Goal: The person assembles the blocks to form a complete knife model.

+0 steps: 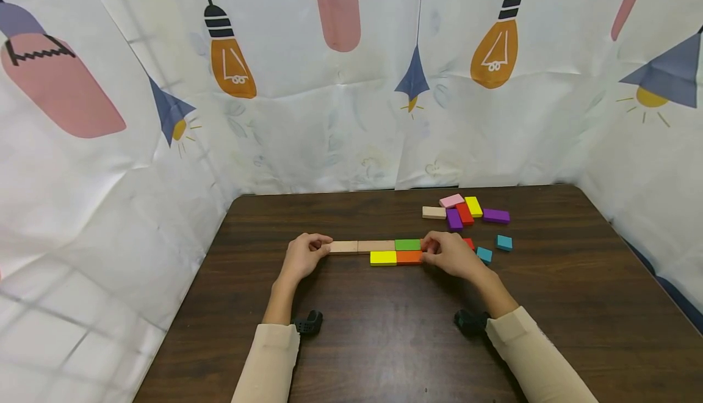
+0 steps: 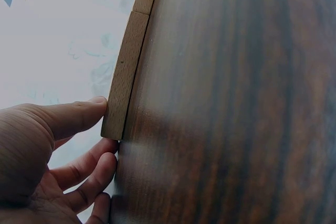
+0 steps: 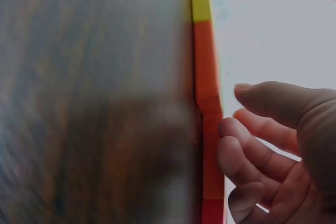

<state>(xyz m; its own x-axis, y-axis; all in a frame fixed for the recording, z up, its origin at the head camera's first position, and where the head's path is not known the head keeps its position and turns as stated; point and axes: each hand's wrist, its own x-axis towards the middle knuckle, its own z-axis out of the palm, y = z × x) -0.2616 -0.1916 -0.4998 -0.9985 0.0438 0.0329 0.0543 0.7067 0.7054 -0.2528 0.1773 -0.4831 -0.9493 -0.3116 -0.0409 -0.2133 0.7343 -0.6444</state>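
Laid end to end: two plain wooden oblong blocks [image 1: 343, 247], green oblong block [image 1: 407, 245]; at six o'clock, yellow [image 1: 382, 259] and orange oblong blocks [image 1: 409, 257]; left hand [image 1: 303, 256] at nine-o'clock end, right hand [image 1: 451, 254] at three; thumbs, fingers apart; loose coloured blocks [image 1: 464, 214], one o'clock, seemingly unplaced.

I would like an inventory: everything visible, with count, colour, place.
Rear blocks: at least 3, tan, tan, green, centre
Front blocks: at least 2, yellow, orange, nearer camera
Far blocks: 6, tan, pink, red, yellow, two purple, far right
Teal blocks: 2, teal, right
Red block: 1, red, beside nearer teal block
Wooden table: 1, dark brown, underneath
Printed sheet: count unclear, white, behind table
Navy strip: 1, navy, right edge
Wrist cameras: 2, black, at wrists
Sleeves: 2, cream, on forearms
Left hand: 1, bare, rear row's left end
Right hand: 1, bare, rows' right side
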